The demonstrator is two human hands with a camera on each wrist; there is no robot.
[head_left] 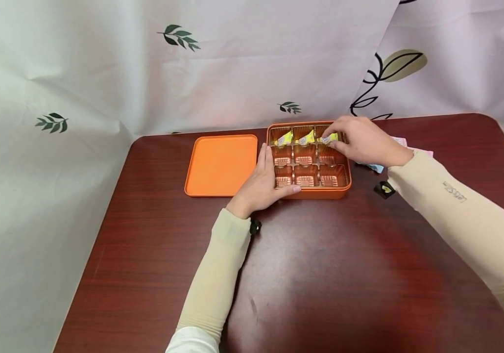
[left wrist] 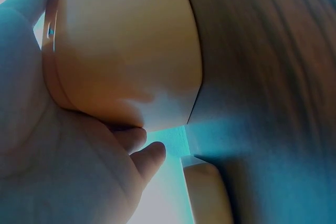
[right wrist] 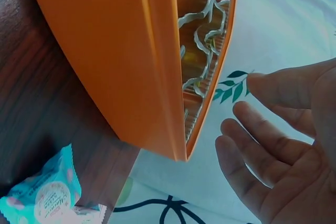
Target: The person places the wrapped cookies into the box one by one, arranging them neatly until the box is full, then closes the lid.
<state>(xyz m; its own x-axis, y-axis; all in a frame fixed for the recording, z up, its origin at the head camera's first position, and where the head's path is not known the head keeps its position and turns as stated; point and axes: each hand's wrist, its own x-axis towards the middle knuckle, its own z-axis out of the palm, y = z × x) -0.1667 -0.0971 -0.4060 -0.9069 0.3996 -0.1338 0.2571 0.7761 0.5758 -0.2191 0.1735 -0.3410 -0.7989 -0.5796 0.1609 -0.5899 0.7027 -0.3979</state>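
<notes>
An orange box [head_left: 322,194] holds a clear, divided insert, seen in the head view. Yellow-wrapped candies [head_left: 306,138] lie in its back row of compartments. My left hand [head_left: 256,189] rests against the box's front left corner, fingers straight along the left side and thumb stretched over the front rim. The left wrist view shows its palm beside the box wall [left wrist: 126,51]. Above the back right compartment, my right hand [head_left: 362,139] has its thumb and fingers around a yellow candy [head_left: 328,138]. In the right wrist view those fingers [right wrist: 268,135] stand apart with nothing visible between them.
An orange lid [head_left: 221,166] lies flat on the dark red table [head_left: 159,245], left of the box. Blue wrapped candy [right wrist: 50,198] and pink packets [head_left: 421,152] lie to the right, partly behind my right wrist. A patterned cloth [head_left: 225,78] hangs behind the table.
</notes>
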